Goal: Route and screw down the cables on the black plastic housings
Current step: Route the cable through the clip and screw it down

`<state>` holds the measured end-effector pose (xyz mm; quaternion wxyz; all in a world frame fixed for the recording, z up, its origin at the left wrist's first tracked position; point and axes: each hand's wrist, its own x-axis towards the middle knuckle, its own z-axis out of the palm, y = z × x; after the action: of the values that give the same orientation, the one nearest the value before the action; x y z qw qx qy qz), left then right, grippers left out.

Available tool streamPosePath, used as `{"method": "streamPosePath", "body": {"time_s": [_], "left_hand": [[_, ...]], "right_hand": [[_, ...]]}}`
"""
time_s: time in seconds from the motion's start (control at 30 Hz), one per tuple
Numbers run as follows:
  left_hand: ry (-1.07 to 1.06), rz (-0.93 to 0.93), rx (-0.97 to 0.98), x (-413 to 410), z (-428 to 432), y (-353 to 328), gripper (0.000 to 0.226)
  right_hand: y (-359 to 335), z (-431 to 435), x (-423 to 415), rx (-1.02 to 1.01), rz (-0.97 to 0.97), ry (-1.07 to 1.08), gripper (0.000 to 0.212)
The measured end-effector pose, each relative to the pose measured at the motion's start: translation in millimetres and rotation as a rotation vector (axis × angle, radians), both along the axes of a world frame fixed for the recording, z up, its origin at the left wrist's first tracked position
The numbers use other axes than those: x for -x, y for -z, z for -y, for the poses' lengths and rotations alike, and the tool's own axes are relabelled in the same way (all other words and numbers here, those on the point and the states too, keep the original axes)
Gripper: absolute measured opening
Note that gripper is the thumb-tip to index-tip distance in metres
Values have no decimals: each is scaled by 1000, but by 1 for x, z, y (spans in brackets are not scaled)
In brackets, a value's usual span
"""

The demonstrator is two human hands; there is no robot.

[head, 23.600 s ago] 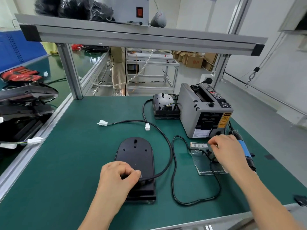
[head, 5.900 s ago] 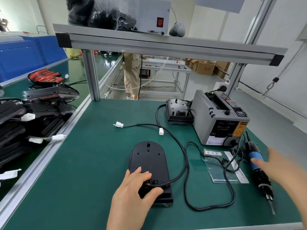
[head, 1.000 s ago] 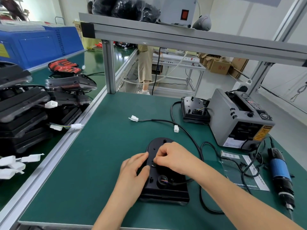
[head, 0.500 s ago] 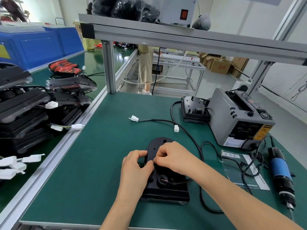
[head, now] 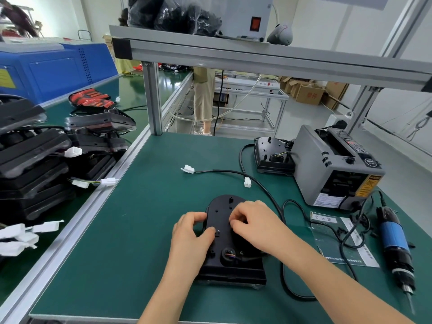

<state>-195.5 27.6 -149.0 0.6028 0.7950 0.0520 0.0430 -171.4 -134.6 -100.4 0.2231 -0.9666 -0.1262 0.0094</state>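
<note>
Head view: black housing lies flat on the green bench, near its front edge, between both hands. Left hand grips the housing's left rim, fingers curled over the edge, thumb on top beside a small clip. Right hand rests on the housing's middle with fingers bent; we cannot tell what, if anything, they pinch. Black cable runs from two white connectors to behind the right hand, which hides its path. At right: electric screwdriver lying on the bench, grey tape dispenser, second housing just beside it. Stacked housings sit on the neighbouring bench at left.
</note>
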Motion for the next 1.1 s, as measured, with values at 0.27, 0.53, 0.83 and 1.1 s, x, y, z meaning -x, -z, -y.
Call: {"method": "streamPosePath", "body": {"time_s": [0.27, 0.53, 0.83, 1.1], "left_hand": [[54, 4, -26, -5, 3, -1, 24], [106, 8, -135, -7, 3, -2, 39], [101, -137, -53, -16, 2, -5, 51], [91, -116, -50, -10, 7, -4, 32]], "right_hand": [[14, 19, 30, -155, 60, -17, 32], [23, 17, 41, -58, 147, -55, 37], [24, 16, 41, 0, 191, -53, 38], [26, 17, 42, -8, 225, -53, 38]]}}
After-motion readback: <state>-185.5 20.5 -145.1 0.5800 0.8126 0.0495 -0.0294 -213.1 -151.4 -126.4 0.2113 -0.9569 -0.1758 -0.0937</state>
